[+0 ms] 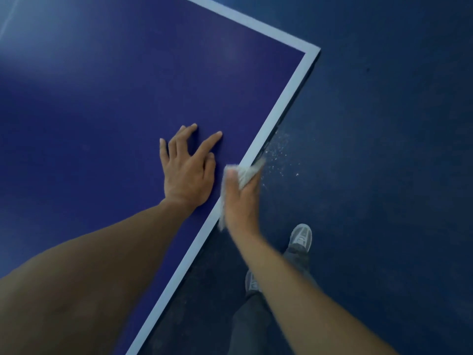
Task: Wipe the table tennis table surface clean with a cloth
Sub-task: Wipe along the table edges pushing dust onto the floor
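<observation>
Right hand [240, 201] clamps the cloth [244, 172] on the table's [102, 98] right edge; left hand [188, 172] lies flat beside, fingers apart. Blurred, seemingly fast: the cloth may overshoot, skipping the border.

Looks like a sports hall or games room set up for table tennis. Shown by the deep blue table tennis table [102, 111] with a white line [281, 106] along its edges, meeting at the far right corner, and by the dark blue floor [384, 149] all around, dusted with white specks [279, 149] just beside the right edge.
</observation>
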